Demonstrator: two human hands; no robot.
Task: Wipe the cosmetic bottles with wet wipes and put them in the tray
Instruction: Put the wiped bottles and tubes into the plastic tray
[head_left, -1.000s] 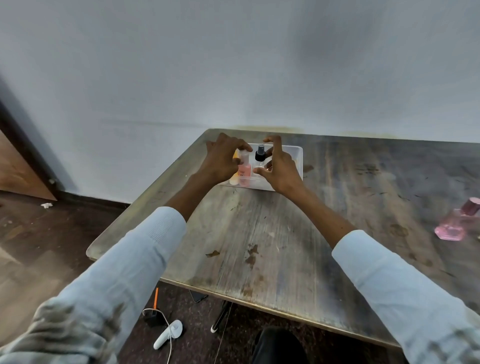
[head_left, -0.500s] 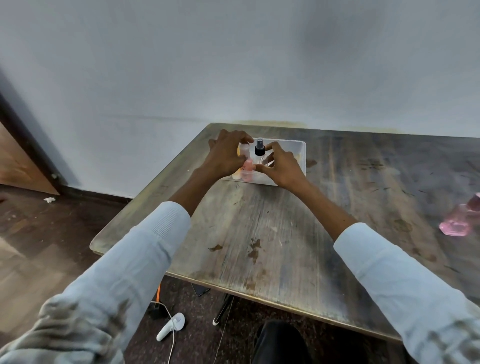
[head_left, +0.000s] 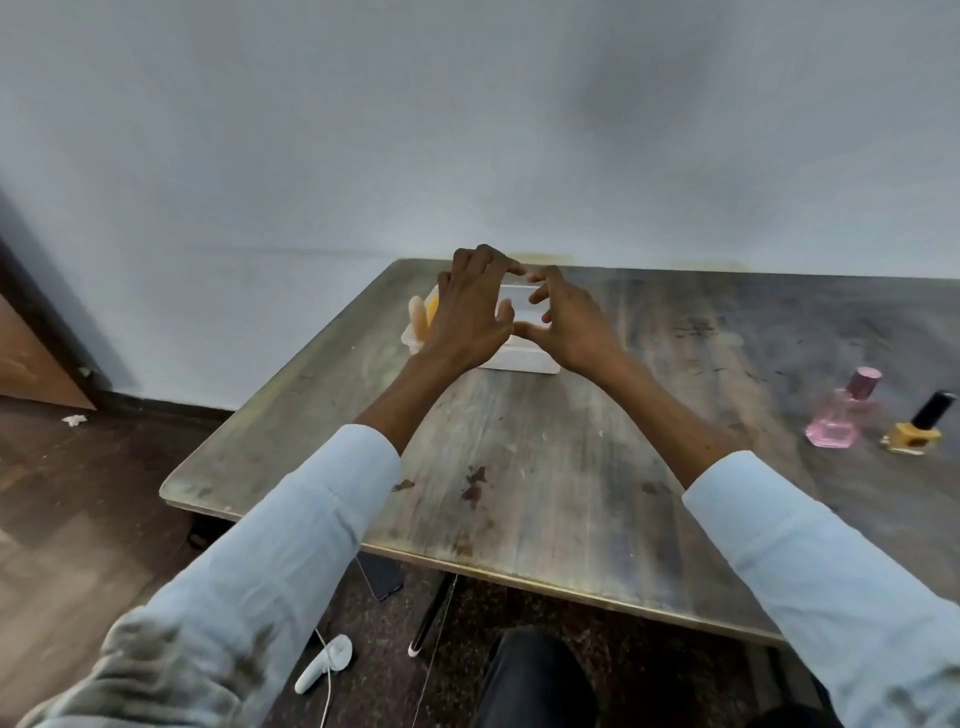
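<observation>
Both hands over tray (head_left: 519, 358) at 12 o'clock: left hand (head_left: 467, 317) and right hand (head_left: 571, 322) fingers spread, holding nothing visible. Risk: knocking hidden bottles over inside.

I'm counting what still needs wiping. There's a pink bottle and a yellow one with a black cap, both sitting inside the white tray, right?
Not quite. The pink bottle and the yellow bottle with the black cap are there, but they stand on the table, far to the right of the white tray, not inside it. The head view shows this.
</observation>
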